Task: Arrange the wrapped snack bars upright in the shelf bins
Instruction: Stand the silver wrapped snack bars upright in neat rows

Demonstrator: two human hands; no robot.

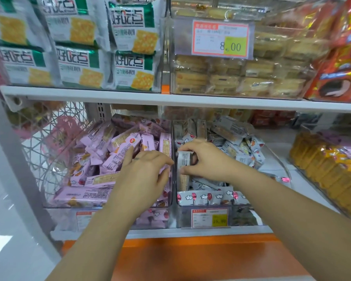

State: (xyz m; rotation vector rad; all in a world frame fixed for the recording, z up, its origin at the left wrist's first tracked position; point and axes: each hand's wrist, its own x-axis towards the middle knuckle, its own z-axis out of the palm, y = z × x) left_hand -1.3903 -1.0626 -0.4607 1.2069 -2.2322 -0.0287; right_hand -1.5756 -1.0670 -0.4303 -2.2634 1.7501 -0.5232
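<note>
1. Shop shelving fills the view, with two clear bins side by side on the lower shelf, and the action is at the wall they share.
2. Right hand pinches a grey-wrapped bar between thumb below and fingertips above, a narrow hold on the wrapper's edges.
3. That bar stands upright, long axis vertical and one end up, pressed close against the near-left wall of the right bin. My read: the wall serves as a backstop, so a row can start there.
4. Just below the grip, another bar stands on end too.
5. Beyond and to the right of the grip, loose grey bars lie heaped at all angles, still to be sorted.
6. Across the wall, the left hand lies palm-down on the pink-wrapped bars in the left bin; whether it holds one, I cannot tell.
7. Those pink ones lie mostly flat and jumbled.
</note>
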